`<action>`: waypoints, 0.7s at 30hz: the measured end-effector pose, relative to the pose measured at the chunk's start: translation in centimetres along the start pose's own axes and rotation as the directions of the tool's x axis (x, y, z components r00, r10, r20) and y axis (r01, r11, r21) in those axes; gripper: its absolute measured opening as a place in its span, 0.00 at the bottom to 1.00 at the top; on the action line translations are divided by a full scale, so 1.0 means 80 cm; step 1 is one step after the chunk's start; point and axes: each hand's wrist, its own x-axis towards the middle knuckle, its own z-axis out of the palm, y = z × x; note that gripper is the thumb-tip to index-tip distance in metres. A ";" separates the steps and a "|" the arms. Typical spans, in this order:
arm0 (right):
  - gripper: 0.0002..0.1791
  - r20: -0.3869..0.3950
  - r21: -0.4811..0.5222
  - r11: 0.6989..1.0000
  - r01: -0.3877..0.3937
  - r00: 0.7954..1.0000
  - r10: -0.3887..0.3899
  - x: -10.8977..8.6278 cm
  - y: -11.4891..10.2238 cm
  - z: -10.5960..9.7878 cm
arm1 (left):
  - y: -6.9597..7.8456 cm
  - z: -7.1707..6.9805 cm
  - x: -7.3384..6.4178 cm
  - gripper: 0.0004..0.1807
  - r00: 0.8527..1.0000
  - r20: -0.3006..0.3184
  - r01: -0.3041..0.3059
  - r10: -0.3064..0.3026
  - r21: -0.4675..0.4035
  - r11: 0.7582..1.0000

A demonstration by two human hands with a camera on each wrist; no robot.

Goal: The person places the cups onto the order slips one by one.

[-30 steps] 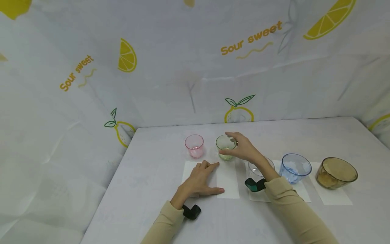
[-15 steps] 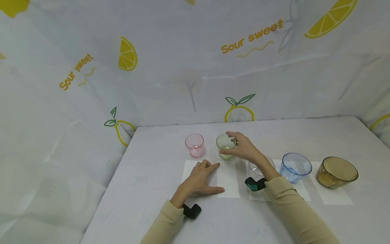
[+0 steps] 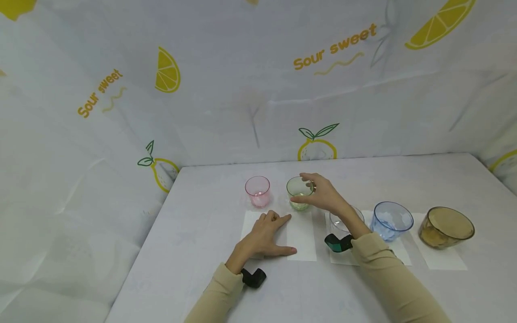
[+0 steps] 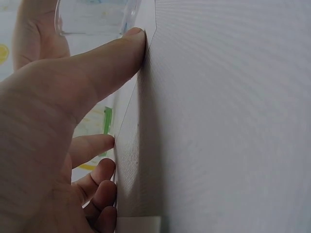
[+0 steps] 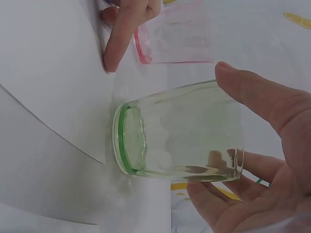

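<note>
My right hand [image 3: 323, 196] holds a clear green glass cup [image 3: 296, 187] near its rim, thumb on one side and fingers on the other. In the right wrist view the green cup [image 5: 170, 131] is upright, its base at the tabletop just beyond a paper's edge. My left hand [image 3: 261, 237] lies on two white paper sheets, thumb and index finger stretched apart over the right-hand sheet [image 3: 304, 237]. Its other fingers bend slightly, their tips at the surface in the left wrist view. A pink glass cup [image 3: 257, 193] stands left of the green one, behind the papers.
To the right, a colourless glass bowl [image 3: 338, 223] sits partly behind my right forearm. Beside it are a blue glass bowl [image 3: 391, 220] and a larger amber glass bowl [image 3: 448, 226], each on white paper. A lemon-printed cloth [image 3: 242, 89] hangs behind the table.
</note>
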 end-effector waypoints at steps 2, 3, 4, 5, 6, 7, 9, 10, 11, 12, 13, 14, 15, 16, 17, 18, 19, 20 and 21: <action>0.46 -0.004 0.004 1.000 -0.002 1.000 0.002 0.000 -0.001 -0.001 | 0.000 0.000 0.000 0.50 1.000 0.002 0.000 0.000 -0.001 1.000; 0.47 -0.005 0.008 1.000 -0.003 1.000 0.003 0.000 -0.002 -0.001 | 0.000 0.000 0.000 0.50 1.000 0.002 0.000 0.000 -0.001 1.000; 0.47 -0.007 0.013 1.000 -0.002 1.000 0.002 0.000 -0.002 -0.002 | 0.000 0.000 0.000 0.50 1.000 0.002 0.000 0.000 -0.001 1.000; 0.47 -0.008 0.019 1.000 0.000 1.000 0.000 -0.001 -0.003 -0.002 | 0.000 0.001 0.000 0.50 1.000 0.002 0.000 0.000 -0.001 1.000; 0.47 -0.010 0.025 1.000 0.002 1.000 -0.001 -0.001 -0.004 -0.003 | 0.000 0.001 0.000 0.50 1.000 0.003 0.001 -0.001 -0.003 1.000; 0.47 -0.011 0.030 1.000 0.001 1.000 0.000 -0.001 -0.005 -0.003 | 0.000 0.001 0.000 0.50 1.000 0.005 0.001 -0.001 -0.004 1.000; 0.47 -0.012 0.033 0.999 0.000 1.000 0.000 -0.002 -0.006 -0.005 | 0.000 0.002 0.000 0.50 1.000 0.009 0.002 -0.002 -0.006 1.000; 0.47 -0.012 0.034 0.999 0.000 1.000 0.000 -0.003 -0.007 -0.005 | -0.001 0.003 0.000 0.51 1.000 0.011 0.002 -0.002 -0.004 1.000; 0.47 -0.012 0.033 0.999 0.000 1.000 0.000 -0.004 -0.008 -0.006 | -0.001 0.003 0.000 0.51 1.000 0.014 0.002 -0.002 -0.002 1.000; 0.47 -0.011 0.032 0.999 -0.001 1.000 0.002 -0.004 -0.009 -0.007 | -0.001 0.003 0.000 0.51 1.000 0.015 0.001 -0.001 0.000 1.000; 0.46 -0.012 0.030 1.000 -0.001 1.000 0.001 -0.005 -0.010 -0.008 | 0.000 0.003 0.001 0.51 1.000 0.015 0.002 -0.002 0.003 1.000; 0.46 -0.013 0.029 1.000 0.002 1.000 -0.001 -0.006 -0.012 -0.009 | 0.000 0.003 0.001 0.51 1.000 0.015 0.003 -0.003 0.005 1.000; 0.46 -0.014 0.029 1.000 0.003 1.000 -0.002 -0.006 -0.013 -0.010 | 0.000 0.003 0.001 0.51 1.000 0.014 0.003 -0.003 0.006 1.000; 0.46 -0.016 0.029 1.000 0.004 1.000 -0.003 -0.007 -0.014 -0.011 | 0.000 0.002 0.001 0.51 1.000 0.014 0.004 -0.004 0.006 1.000; 0.46 -0.016 0.029 1.000 0.004 1.000 -0.003 -0.008 -0.015 -0.012 | 0.000 0.002 0.001 0.51 1.000 0.015 0.006 -0.006 0.002 1.000; 0.46 -0.017 0.030 1.000 0.003 1.000 -0.003 -0.009 -0.017 -0.013 | 0.001 0.001 0.001 0.51 1.000 0.016 0.010 -0.010 -0.002 1.000; 0.46 -0.018 0.032 0.999 0.004 1.000 -0.004 -0.010 -0.018 -0.014 | 0.001 0.001 0.001 0.51 1.000 0.019 0.013 -0.013 -0.006 1.000; 0.46 -0.017 0.030 1.000 0.001 1.000 0.000 -0.011 -0.019 -0.014 | 0.001 0.001 0.001 0.51 1.000 0.023 0.017 -0.017 -0.010 1.000; 0.46 -0.016 0.031 1.000 0.000 1.000 0.001 -0.013 -0.020 -0.015 | 0.002 0.001 0.001 0.51 0.999 0.026 0.020 -0.019 -0.014 1.000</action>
